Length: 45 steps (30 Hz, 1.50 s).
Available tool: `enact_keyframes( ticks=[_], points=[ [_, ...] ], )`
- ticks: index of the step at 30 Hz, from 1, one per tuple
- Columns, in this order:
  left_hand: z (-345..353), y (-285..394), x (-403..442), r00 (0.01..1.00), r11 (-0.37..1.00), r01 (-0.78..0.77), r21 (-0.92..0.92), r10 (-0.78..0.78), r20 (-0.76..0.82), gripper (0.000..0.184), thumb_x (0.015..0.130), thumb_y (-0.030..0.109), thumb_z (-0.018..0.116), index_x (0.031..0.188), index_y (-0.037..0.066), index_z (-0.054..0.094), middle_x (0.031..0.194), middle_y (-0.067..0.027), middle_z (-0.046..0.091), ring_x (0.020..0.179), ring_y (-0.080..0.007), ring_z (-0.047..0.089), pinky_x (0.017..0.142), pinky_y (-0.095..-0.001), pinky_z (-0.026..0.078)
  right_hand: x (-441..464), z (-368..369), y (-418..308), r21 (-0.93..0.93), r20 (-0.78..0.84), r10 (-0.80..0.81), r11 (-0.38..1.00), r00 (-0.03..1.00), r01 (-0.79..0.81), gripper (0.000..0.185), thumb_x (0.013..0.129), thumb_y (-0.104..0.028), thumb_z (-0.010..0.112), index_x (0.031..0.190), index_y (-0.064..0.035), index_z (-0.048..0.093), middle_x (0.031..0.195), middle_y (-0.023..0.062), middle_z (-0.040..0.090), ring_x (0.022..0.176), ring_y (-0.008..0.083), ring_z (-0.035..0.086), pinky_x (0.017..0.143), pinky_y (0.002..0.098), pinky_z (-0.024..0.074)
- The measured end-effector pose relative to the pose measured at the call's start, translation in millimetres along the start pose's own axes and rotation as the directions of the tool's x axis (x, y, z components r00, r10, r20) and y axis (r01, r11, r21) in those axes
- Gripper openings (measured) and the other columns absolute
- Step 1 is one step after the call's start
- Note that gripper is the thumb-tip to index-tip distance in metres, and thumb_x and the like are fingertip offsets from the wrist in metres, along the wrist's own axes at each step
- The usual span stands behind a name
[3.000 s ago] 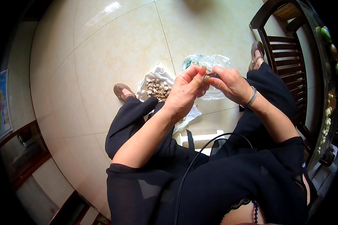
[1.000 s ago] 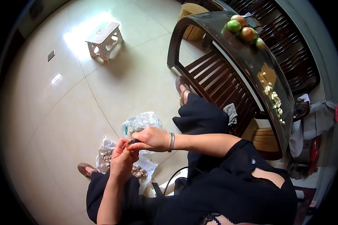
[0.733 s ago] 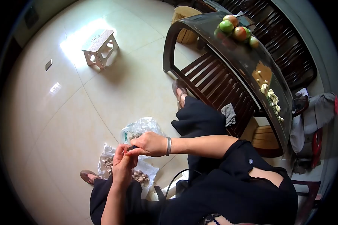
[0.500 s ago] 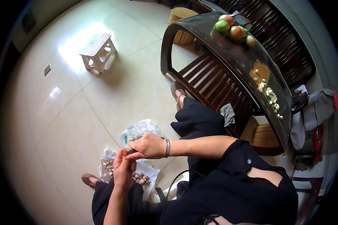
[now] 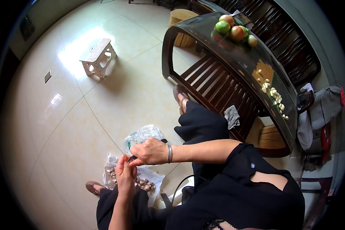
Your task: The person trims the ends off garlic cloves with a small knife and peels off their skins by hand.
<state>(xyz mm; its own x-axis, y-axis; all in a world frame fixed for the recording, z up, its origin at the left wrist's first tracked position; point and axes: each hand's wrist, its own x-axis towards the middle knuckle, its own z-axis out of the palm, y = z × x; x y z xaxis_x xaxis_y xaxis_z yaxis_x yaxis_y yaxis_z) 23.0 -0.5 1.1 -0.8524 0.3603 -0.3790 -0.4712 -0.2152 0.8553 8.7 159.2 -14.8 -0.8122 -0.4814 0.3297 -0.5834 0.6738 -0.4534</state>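
Observation:
My right hand, with a metal bracelet at its wrist, is closed around a small knife; the end of its dark handle sticks out behind the fist. The blade end points at my left fingertips. My left hand is pinched shut, its fingertips meeting the right thumb; whatever small thing it holds is hidden. Below both hands, unpeeled garlic cloves lie on a white plastic bag on the floor. A clear plastic bag sits just beyond my right hand.
Peeled garlic cloves lie on the dark glossy table, with several green-red round fruits at its far end. A grey cloth rests on the slatted shelf. A white step stool and a phone-like flat object are on the tiled floor.
My hands stay together, but the right fist has turned slightly, so the knife handle's end now shows behind it. The whole view has shifted a little.

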Motion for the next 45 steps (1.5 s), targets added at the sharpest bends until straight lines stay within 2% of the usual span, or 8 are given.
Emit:
enact_keyframes(
  ticks=[7, 15, 21, 24, 27, 33, 38, 45],
  points=[
    [-0.9, 4.0, -0.5, 1.0, 1.0, 0.01, 0.016, -0.01, -0.019, 0.016, 0.092, 0.02, 0.041, 0.082, 0.009, 0.047, 0.055, 0.0081, 0.034, 0.045, -0.0001, 0.027, 0.039, -0.0164, 0.019, 1.2, 2.0, -1.2, -0.039, -0.009, 0.008, 0.999, 1.0, -0.009, 0.049, 0.082, -0.05, 0.043, 0.068, -0.0036, 0.042, 0.055, 0.0106, 0.05, 0.047, 0.0258, 0.056, 0.04, 0.0339, 0.0438],
    [-14.5, 20.4, 3.7, 0.954, 0.945, 0.278, 0.173, -0.292, 0.06, 0.017, 0.088, 0.02, 0.045, 0.081, 0.007, 0.053, 0.051, 0.0065, 0.037, 0.038, -0.0017, 0.027, 0.036, -0.0187, 0.017, -1.0, 0.3, -1.9, -0.034, 0.041, -0.022, 0.999, 0.999, 0.024, 0.046, 0.081, -0.048, 0.045, 0.067, -0.0045, 0.041, 0.054, 0.0102, 0.05, 0.049, 0.0249, 0.056, 0.041, 0.0326, 0.0432],
    [-21.6, 31.8, 7.6, 0.924, 0.925, 0.301, 0.233, -0.343, 0.169, 0.02, 0.089, 0.023, 0.046, 0.081, 0.006, 0.054, 0.049, 0.0057, 0.038, 0.037, -0.0026, 0.028, 0.035, -0.0193, 0.017, -2.1, 6.3, -0.6, 0.102, 0.128, 0.009, 0.994, 0.992, -0.023, 0.042, 0.082, -0.045, 0.046, 0.067, -0.0053, 0.043, 0.057, 0.0115, 0.053, 0.051, 0.029, 0.056, 0.044, 0.035, 0.0443],
    [-18.5, 34.2, 7.7, 0.947, 0.94, 0.259, 0.221, -0.292, 0.132, 0.021, 0.089, 0.023, 0.045, 0.08, 0.005, 0.053, 0.049, 0.0058, 0.037, 0.038, -0.0029, 0.028, 0.036, -0.0195, 0.018, -2.1, 7.8, 0.3, 0.175, 0.081, 0.035, 0.983, 0.996, -0.048, 0.041, 0.083, -0.043, 0.046, 0.067, -0.0055, 0.044, 0.057, 0.012, 0.053, 0.051, 0.0307, 0.055, 0.044, 0.0362, 0.0446],
    [-21.3, 25.5, 9.3, 0.96, 0.976, 0.208, 0.069, -0.217, 0.175, 0.02, 0.089, 0.022, 0.046, 0.081, 0.005, 0.051, 0.051, 0.0056, 0.035, 0.04, -0.0034, 0.028, 0.037, -0.0193, 0.018, 1.2, 3.8, 2.0, 0.102, 0.04, 0.076, 0.992, 0.996, -0.08, 0.043, 0.084, -0.044, 0.044, 0.064, -0.0053, 0.044, 0.055, 0.0127, 0.052, 0.05, 0.0314, 0.055, 0.045, 0.0368, 0.0448],
    [-18.9, 25.9, 9.7, 0.958, 0.985, 0.17, 0.001, -0.166, 0.235, 0.014, 0.087, 0.019, 0.046, 0.083, 0.005, 0.047, 0.055, 0.0041, 0.036, 0.043, -0.0044, 0.029, 0.039, -0.0191, 0.021, 4.1, -0.4, 5.7, 0.084, 0.061, 0.084, 0.992, 0.995, -0.089, 0.044, 0.085, -0.044, 0.042, 0.065, -0.0056, 0.044, 0.054, 0.0131, 0.051, 0.048, 0.0313, 0.055, 0.044, 0.0374, 0.0442],
    [-12.8, 20.6, 6.4, 0.972, 0.978, 0.206, 0.033, -0.209, 0.105, 0.013, 0.087, 0.015, 0.043, 0.086, 0.004, 0.05, 0.057, 0.004, 0.036, 0.047, -0.0046, 0.032, 0.041, -0.0191, 0.021, 0.9, 6.0, 10.0, 0.01, 0.0, 0.011, 1.0, 1.0, -0.011, 0.04, 0.084, -0.043, 0.045, 0.067, -0.0068, 0.045, 0.055, 0.0107, 0.05, 0.049, 0.028, 0.055, 0.042, 0.0347, 0.044],
    [-11.0, 21.7, 5.8, 0.975, 0.976, 0.193, 0.097, -0.202, 0.089, 0.017, 0.088, 0.019, 0.042, 0.082, 0.005, 0.051, 0.054, 0.005, 0.033, 0.046, -0.0043, 0.028, 0.041, -0.0196, 0.02, 4.9, -0.3, 6.2, -0.071, 0.01, 0.007, 0.997, 1.0, -0.006, 0.042, 0.083, -0.045, 0.046, 0.064, -0.0075, 0.047, 0.053, 0.0092, 0.051, 0.045, 0.0241, 0.056, 0.039, 0.0332, 0.0435]
  ],
)
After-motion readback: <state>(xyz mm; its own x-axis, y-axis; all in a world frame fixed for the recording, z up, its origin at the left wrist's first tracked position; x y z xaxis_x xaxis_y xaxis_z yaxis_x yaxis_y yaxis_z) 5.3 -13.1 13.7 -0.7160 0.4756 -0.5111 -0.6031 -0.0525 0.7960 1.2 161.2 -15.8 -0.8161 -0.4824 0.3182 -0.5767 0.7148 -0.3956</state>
